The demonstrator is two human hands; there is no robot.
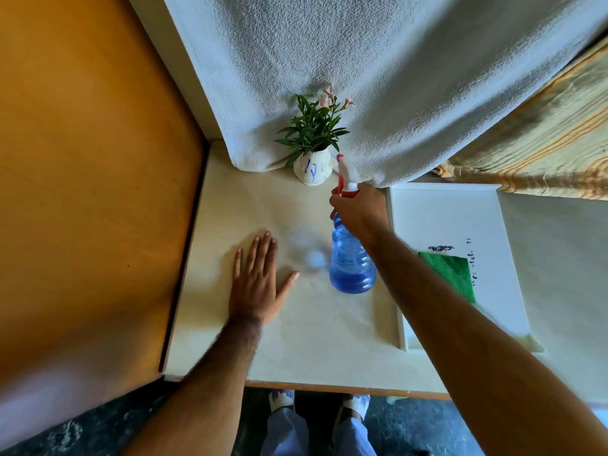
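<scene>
A blue spray bottle (352,261) with a red and white trigger head stands tilted above the pale table (322,343). My right hand (360,210) grips its neck just under the trigger. The nozzle points toward a small white vase (312,171) holding green leaves and pink flowers at the table's back. My left hand (258,279) lies flat on the tabletop, fingers straight and spread, left of the bottle. A faint misty patch shows on the table between my left hand and the bottle.
A white tray (460,215) lies at the right with a green cloth (452,273) on it. A white towel (394,77) hangs behind the vase. An orange wooden panel (82,176) borders the table's left side. A striped fabric (543,143) hangs at the far right.
</scene>
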